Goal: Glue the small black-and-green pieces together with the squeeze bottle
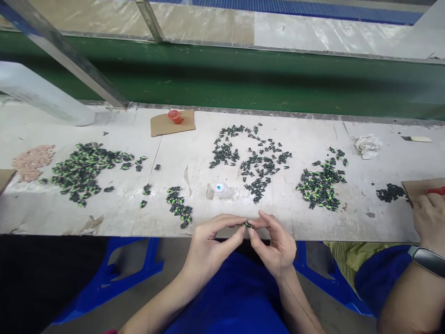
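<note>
Between my fingertips, just over the table's front edge, is a small black piece with green marks (247,224). My left hand (216,241) pinches it from the left with thumb and forefinger. From the other side my right hand (274,242) grips it as well, its other fingers loosely curled. A small white bottle with a blue tip (221,189) stands just beyond my hands. To its right lies a spread of small plain black pieces (259,164). Left of the bottle is a short cluster of black-and-green pieces (179,206).
Larger heaps of black-and-green pieces lie left (81,171) and right (321,183). Beyond are pink pieces (33,162), a red cup (174,117) on cardboard (159,126), crumpled tissue (368,146) and a blade (417,139). At the right, a co-worker's hand (429,220) holds something red.
</note>
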Demonstrator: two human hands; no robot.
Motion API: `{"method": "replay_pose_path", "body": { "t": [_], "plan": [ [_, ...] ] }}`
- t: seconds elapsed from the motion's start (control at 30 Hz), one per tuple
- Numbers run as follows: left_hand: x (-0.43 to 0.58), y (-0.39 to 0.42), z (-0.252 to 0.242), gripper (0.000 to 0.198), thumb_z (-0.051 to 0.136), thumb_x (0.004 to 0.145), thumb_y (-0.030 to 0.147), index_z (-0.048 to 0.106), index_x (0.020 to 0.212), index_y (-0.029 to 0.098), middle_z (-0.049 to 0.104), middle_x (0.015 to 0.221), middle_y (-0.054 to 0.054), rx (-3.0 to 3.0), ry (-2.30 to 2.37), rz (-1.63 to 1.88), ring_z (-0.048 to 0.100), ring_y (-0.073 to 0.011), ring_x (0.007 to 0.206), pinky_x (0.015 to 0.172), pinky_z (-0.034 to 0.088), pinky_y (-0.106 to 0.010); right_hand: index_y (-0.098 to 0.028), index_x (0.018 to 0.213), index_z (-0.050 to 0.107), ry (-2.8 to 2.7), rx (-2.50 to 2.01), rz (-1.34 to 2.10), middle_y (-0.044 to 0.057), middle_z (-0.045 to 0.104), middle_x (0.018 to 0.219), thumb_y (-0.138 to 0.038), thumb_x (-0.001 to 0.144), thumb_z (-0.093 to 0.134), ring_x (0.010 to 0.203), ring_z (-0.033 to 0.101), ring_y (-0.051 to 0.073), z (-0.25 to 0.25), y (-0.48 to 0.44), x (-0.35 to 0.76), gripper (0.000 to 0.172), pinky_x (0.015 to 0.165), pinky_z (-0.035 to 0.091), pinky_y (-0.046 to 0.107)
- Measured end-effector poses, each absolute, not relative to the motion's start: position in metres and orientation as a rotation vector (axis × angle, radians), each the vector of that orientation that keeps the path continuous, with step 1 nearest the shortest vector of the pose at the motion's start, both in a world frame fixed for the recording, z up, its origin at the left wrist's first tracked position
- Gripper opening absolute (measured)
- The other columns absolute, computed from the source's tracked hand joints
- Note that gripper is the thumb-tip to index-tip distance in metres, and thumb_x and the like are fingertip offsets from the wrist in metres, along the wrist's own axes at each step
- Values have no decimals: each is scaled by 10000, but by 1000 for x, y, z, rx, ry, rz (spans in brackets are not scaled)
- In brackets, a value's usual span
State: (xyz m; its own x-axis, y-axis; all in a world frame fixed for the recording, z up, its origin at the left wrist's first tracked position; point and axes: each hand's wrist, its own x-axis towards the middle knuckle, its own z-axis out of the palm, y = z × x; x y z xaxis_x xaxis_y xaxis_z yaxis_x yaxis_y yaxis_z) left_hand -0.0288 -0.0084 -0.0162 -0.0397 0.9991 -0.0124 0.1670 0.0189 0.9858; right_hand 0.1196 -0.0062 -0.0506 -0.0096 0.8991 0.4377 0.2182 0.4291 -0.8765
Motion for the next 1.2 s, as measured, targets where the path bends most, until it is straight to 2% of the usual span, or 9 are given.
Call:
{"method": "replay_pose_path", "body": {
  "t": [0.2, 0.47, 0.57, 0.63, 0.7, 0.8, 0.9, 1.07, 1.2],
  "plan": [
    [-27, -10, -18, 103, 698, 777, 219, 771, 847, 199, 777, 851, -60, 1305, 1399, 1095, 732, -211, 785, 743, 603, -301, -241, 1224, 556, -1617, -1068, 775, 15, 717, 825, -101, 827, 619, 748, 699, 160, -53, -5, 127, 425, 748, 599, 311],
    [-6, -6, -39, 97, 675, 806, 224, 747, 860, 191, 770, 878, -57, 1321, 1322, 1073, 729, -213, 824, 769, 598, -311, -251, 1179, 555, -1586, -1200, 825, -2, 674, 786, -150, 829, 612, 708, 686, 141, -67, -8, 143, 368, 711, 592, 267],
    [0, -4, -45, 235, 646, 839, 241, 698, 1065, 205, 763, 971, -61, 1407, 1265, 1057, 725, -215, 900, 840, 589, -338, -244, 1118, 616, -1693, -1231, 721, 18, 693, 823, -151, 852, 593, 710, 672, 150, -64, 0, 162, 283, 695, 582, 282],
    [-6, -3, -42, 442, 640, 855, 258, 563, 1289, 230, 750, 1042, -62, 1511, 1242, 1005, 711, -221, 976, 870, 582, -353, -234, 1067, 650, -1747, -1318, 589, 33, 693, 848, -164, 865, 578, 710, 658, 158, -63, 9, 180, 226, 690, 573, 304],
    [-22, -3, -36, 532, 632, 870, 241, 468, 1376, 257, 749, 1042, -49, 1688, 1221, 964, 707, -213, 984, 838, 593, -336, -225, 1041, 667, -1756, -1455, 387, 58, 688, 899, -181, 875, 555, 755, 651, 179, -63, 19, 198, 205, 720, 568, 347],
    [-64, 3, -28, 332, 612, 876, 147, 619, 1187, 263, 754, 927, -15, 2105, 1175, 1086, 713, -172, 819, 735, 598, -287, -211, 1042, 679, -1749, -1600, 98, 105, 666, 999, -214, 874, 546, 931, 622, 245, -64, 32, 215, 214, 751, 560, 413],
    [-112, 16, -32, 245, 638, 852, 125, 667, 1072, 230, 743, 901, -42, 2348, 1541, 1268, 683, -198, 810, 757, 576, -345, -207, 1110, 656, -1779, -1576, 4, 125, 633, 1071, -238, 864, 588, 1026, 576, 280, -62, 38, 206, 257, 806, 544, 459],
    [-157, 36, -55, 197, 517, 906, 202, 710, 932, 170, 718, 866, -125, 2481, 2049, 744, 632, -309, 861, 686, 530, -416, -228, 1244, 571, -1975, -1338, 231, 112, 618, 1061, -314, 860, 640, 1105, 523, 304, -62, 42, 142, 400, 938, 495, 509],
    [-165, 42, -67, 276, 445, 888, 166, 721, 877, 163, 699, 791, -126, 2452, 2096, 341, 627, -305, 741, 611, 499, -398, -168, 1299, 513, -2067, -1264, 425, 155, 585, 1131, -397, 801, 707, 1190, 451, 347, -71, 51, 94, 582, 977, 475, 547]
  ]
}}
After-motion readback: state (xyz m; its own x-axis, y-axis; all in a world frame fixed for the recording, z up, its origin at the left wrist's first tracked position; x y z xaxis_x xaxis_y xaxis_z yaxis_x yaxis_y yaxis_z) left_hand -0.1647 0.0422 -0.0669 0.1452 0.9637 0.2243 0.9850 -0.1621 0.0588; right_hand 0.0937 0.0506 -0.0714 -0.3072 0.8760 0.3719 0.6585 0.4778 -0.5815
